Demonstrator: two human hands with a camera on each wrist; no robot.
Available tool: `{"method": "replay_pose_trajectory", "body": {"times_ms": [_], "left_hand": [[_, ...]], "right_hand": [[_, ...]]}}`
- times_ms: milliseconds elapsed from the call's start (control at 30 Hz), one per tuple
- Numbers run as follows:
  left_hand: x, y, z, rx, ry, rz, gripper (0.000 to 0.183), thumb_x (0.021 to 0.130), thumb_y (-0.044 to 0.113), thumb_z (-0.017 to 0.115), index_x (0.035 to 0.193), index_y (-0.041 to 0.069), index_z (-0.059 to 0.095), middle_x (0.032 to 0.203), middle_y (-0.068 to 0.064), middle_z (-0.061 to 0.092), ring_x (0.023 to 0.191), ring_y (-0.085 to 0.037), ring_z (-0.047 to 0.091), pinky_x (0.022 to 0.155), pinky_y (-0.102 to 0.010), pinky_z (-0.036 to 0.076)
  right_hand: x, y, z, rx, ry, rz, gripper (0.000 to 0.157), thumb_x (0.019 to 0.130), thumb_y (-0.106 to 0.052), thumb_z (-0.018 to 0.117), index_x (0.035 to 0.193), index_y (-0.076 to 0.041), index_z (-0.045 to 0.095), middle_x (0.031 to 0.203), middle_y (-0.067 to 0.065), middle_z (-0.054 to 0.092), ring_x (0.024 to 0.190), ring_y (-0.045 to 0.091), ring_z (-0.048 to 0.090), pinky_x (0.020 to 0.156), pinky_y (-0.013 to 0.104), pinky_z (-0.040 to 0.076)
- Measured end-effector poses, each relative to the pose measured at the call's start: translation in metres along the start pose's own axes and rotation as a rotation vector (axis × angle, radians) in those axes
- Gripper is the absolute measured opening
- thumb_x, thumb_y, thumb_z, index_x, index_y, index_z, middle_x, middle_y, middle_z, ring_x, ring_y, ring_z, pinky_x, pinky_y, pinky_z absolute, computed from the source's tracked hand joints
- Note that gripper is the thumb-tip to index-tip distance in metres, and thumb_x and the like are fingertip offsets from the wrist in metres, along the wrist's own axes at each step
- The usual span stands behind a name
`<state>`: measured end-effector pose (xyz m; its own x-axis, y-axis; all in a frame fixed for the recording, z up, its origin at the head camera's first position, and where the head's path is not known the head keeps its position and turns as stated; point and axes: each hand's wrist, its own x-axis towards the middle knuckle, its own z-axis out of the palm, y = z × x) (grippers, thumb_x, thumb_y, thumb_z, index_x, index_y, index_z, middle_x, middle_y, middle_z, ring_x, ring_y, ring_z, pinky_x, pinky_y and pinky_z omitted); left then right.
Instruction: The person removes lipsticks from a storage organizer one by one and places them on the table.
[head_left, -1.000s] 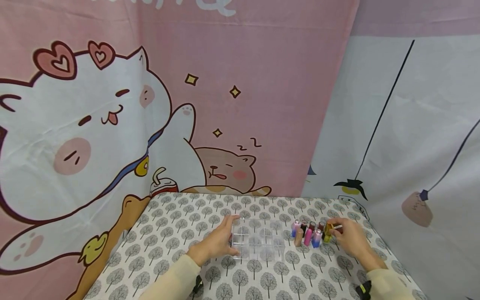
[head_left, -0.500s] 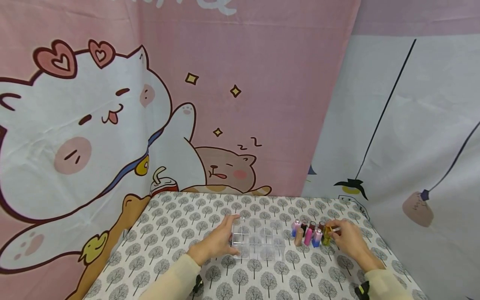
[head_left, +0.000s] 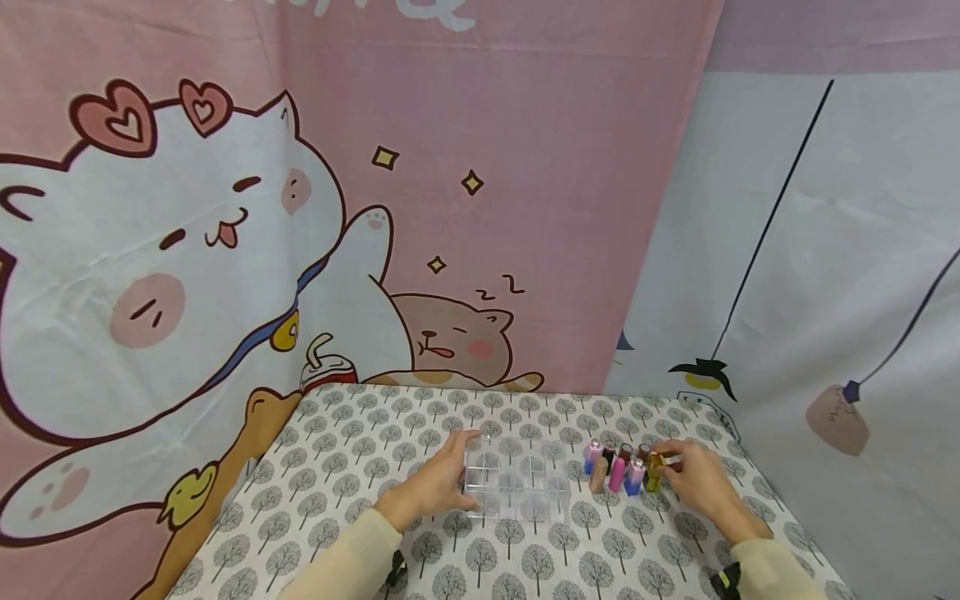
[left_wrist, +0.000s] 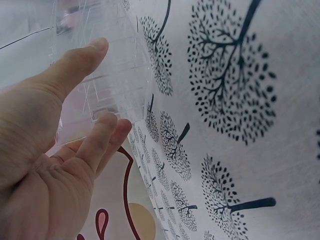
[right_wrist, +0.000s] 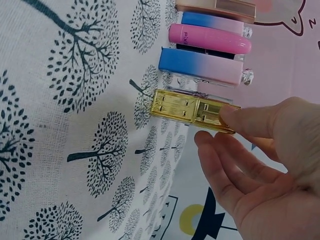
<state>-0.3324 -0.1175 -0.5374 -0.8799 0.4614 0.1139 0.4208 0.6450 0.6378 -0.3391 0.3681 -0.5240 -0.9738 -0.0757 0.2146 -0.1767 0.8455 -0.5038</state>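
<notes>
In the head view my left hand (head_left: 431, 483) holds the left end of a clear divided organizer box (head_left: 517, 502), thumb at the near corner and fingers at the far one. The left wrist view shows the thumb and fingers on either side of the box's transparent walls (left_wrist: 112, 65). On the right, my right hand (head_left: 701, 477) pinches the upper part of a yellow-gold lipstick tube (head_left: 654, 473) between thumb and fingers. That lipstick is upright at the right end of a group of lipsticks, beside a blue-to-pink one (right_wrist: 200, 67).
Left of the yellow-gold lipstick, several others stand close together, including a bright pink one (head_left: 617, 475), a tan one (head_left: 597, 475) and dark-capped ones behind. The tree-print tablecloth (head_left: 420, 550) lies under everything. A cartoon curtain (head_left: 570, 208) hangs behind the table.
My right hand has brought the yellow-gold lipstick slightly nearer, into line beside the front blue-to-pink one. My left hand and the organizer box have stayed in place.
</notes>
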Motion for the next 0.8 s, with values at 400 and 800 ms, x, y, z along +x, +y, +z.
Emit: {"method": "replay_pose_trajectory", "body": {"times_ms": [400, 800], "left_hand": [[0.001, 0.000, 0.001, 0.006, -0.008, 0.017, 0.126, 0.088, 0.022, 0.105, 0.184, 0.025, 0.024, 0.183, -0.016, 0.038, 0.112, -0.022, 0.075, 0.085, -0.026, 0.068], [-0.003, -0.003, -0.002, 0.043, 0.001, 0.043, 0.127, 0.090, 0.024, 0.104, 0.186, 0.022, 0.021, 0.177, -0.022, 0.039, 0.104, -0.018, 0.073, 0.084, -0.027, 0.068]], "right_hand": [[-0.014, -0.009, -0.011, -0.030, 0.073, -0.015, 0.045, 0.104, -0.006, 0.076, 0.148, 0.005, 0.072, 0.145, 0.039, 0.071, 0.116, 0.053, 0.082, 0.058, 0.039, 0.066], [-0.025, -0.046, 0.003, -0.021, 0.197, -0.139, 0.057, 0.110, -0.035, 0.084, 0.152, 0.000, 0.071, 0.157, 0.037, 0.059, 0.137, 0.060, 0.064, 0.106, 0.084, 0.058]]}}
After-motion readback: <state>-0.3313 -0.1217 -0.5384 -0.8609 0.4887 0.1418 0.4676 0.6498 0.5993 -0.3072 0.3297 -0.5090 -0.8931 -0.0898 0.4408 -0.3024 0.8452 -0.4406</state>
